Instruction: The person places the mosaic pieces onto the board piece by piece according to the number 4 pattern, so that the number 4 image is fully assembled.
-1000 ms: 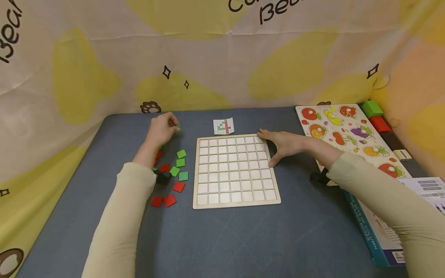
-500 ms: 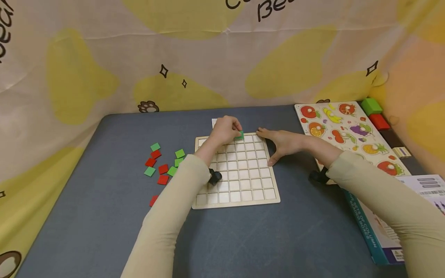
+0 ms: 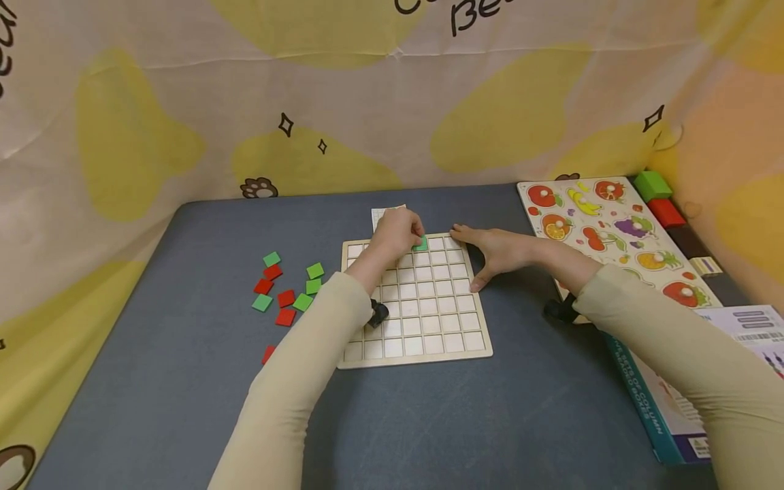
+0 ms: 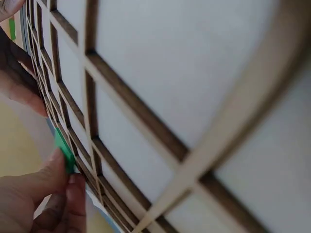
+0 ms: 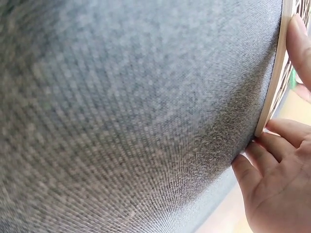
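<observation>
The head camera looks down over both hands. Each wrist camera sits very close, and all three views share the grid board (image 3: pixel 416 299).

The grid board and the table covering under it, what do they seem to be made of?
The grid board looks like pale unfinished wood: matte cream cells, with darker brown edges along the dividers in the left wrist view, perhaps laser-cut. The table covering looks like grey woven fabric or felt: the right wrist view shows a fine matte weave.

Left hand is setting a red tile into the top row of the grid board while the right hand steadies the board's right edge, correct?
Not quite: the tile is green, not red, as the head view shows. The left hand pinches it at the top row of the grid board; the right hand steadies the right edge.
</observation>
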Available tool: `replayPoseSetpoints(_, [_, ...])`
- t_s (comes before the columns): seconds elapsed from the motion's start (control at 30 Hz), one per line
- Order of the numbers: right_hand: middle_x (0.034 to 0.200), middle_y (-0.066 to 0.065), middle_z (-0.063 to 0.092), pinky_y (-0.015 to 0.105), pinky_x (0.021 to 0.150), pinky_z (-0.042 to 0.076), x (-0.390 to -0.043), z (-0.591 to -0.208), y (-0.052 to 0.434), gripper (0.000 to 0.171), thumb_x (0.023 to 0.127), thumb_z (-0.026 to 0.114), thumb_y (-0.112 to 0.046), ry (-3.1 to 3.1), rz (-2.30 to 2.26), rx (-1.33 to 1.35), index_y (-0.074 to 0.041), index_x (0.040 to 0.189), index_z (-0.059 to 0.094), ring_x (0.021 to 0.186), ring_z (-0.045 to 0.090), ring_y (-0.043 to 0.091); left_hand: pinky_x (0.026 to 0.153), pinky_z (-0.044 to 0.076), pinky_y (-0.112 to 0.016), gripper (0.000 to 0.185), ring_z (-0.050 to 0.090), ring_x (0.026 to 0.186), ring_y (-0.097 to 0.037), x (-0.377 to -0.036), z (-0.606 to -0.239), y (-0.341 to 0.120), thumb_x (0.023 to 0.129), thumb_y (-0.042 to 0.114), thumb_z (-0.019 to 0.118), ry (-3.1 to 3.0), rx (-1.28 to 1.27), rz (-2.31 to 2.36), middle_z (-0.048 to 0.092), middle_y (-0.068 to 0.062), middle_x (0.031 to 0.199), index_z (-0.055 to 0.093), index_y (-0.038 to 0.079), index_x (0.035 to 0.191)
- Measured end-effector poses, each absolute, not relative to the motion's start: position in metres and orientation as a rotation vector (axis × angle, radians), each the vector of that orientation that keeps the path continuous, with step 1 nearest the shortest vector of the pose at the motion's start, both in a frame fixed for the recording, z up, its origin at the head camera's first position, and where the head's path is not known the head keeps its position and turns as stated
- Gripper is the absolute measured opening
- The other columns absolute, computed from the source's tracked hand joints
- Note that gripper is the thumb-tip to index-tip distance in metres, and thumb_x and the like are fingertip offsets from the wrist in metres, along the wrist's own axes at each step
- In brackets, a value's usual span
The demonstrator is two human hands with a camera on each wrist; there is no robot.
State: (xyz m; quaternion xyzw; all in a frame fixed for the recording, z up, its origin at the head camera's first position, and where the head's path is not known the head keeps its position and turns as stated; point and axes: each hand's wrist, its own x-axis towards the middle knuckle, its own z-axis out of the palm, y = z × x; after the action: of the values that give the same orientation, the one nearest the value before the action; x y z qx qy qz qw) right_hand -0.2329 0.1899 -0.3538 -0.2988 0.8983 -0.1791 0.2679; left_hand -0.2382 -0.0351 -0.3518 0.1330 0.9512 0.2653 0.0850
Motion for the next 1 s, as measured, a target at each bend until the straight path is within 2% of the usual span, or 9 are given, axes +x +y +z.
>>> replayPoseSetpoints(0.2, [0.167,0.018,0.004,0.06,0.122,0.016,-0.233,-0.354,0.187,0.117,0.073,0.087,-0.039,2.407,-0.485,-0.81,-0.003,0.158,0.014,0.155,0.008,0.039,0.097,0.054,-0.037,0.016,0.066,0.115,-0.025,-0.237,-0.351,-0.044,0.091,0.012,0.07,2.838,0.439,0.726,0.075,-0.006,0.113,0.078,0.01,0.104])
replayPoseSetpoints(0.37, [0.167,0.018,0.005,0.063,0.121,0.013,-0.233,-0.353,0.187,0.117,0.072,0.087,-0.039,2.41,-0.484,-0.803,-0.004,0.158,0.014,0.155,0.008,0.04,0.09,0.053,-0.038,0.026,0.065,0.107,-0.025,-0.239,-0.341,-0.074,0.092,0.012,0.068,2.816,0.455,0.812,0.072,-0.008,0.116,0.073,0.014,0.118])
replayPoseSetpoints(0.5, [0.167,0.018,0.005,0.065,0.121,0.011,-0.233,-0.354,0.187,0.117,0.072,0.087,-0.039,2.42,-0.475,-0.806,-0.004,0.158,0.016,0.155,0.009,0.04,0.089,0.051,-0.041,0.025,0.064,0.104,-0.028,-0.244,-0.334,-0.118,0.093,0.011,0.066,2.806,0.406,0.898,0.07,-0.013,0.116,0.072,0.01,0.118])
replayPoseSetpoints(0.6, [0.167,0.018,0.005,0.066,0.12,0.01,-0.234,-0.356,0.188,0.117,0.071,0.087,-0.04,2.422,-0.473,-0.809,-0.005,0.158,0.016,0.155,0.009,0.041,0.092,0.05,-0.045,0.023,0.063,0.109,-0.031,-0.244,-0.327,-0.16,0.095,0.009,0.063,2.79,0.346,0.901,0.069,-0.016,0.117,0.072,0.008,0.116])
replayPoseSetpoints(0.67, [0.168,0.017,0.005,0.067,0.12,0.009,-0.234,-0.356,0.189,0.117,0.071,0.087,-0.04,2.423,-0.472,-0.81,-0.005,0.158,0.016,0.155,0.009,0.041,0.094,0.049,-0.048,0.023,0.061,0.113,-0.033,-0.243,-0.323,-0.189,0.096,0.007,0.06,2.786,0.304,0.855,0.068,-0.018,0.121,0.073,0.008,0.115])
replayPoseSetpoints(0.77, [0.168,0.016,0.005,0.067,0.12,0.009,-0.234,-0.356,0.188,0.118,0.071,0.087,-0.041,2.422,-0.474,-0.805,-0.005,0.158,0.016,0.155,0.01,0.041,0.087,0.046,-0.046,0.029,0.057,0.115,-0.036,-0.238,-0.318,-0.23,0.095,0.002,0.055,2.764,0.241,0.764,0.063,-0.022,0.131,0.073,0.009,0.117])
replayPoseSetpoints(0.87, [0.168,0.016,0.005,0.067,0.12,0.009,-0.233,-0.356,0.188,0.118,0.071,0.087,-0.041,2.422,-0.476,-0.801,-0.005,0.158,0.016,0.155,0.01,0.041,0.088,0.043,-0.047,0.036,0.053,0.121,-0.04,-0.233,-0.32,-0.263,0.093,-0.004,0.05,2.73,0.21,0.696,0.056,-0.025,0.139,0.071,0.008,0.12])
replayPoseSetpoints(1.0, [0.168,0.016,0.005,0.066,0.12,0.011,-0.233,-0.355,0.188,0.118,0.071,0.087,-0.041,2.425,-0.475,-0.798,-0.005,0.158,0.016,0.155,0.01,0.04,0.102,0.04,-0.056,0.045,0.046,0.13,-0.046,-0.226,-0.327,-0.291,0.09,-0.011,0.045,2.647,0.235,0.705,0.048,-0.027,0.144,0.066,0.005,0.126])
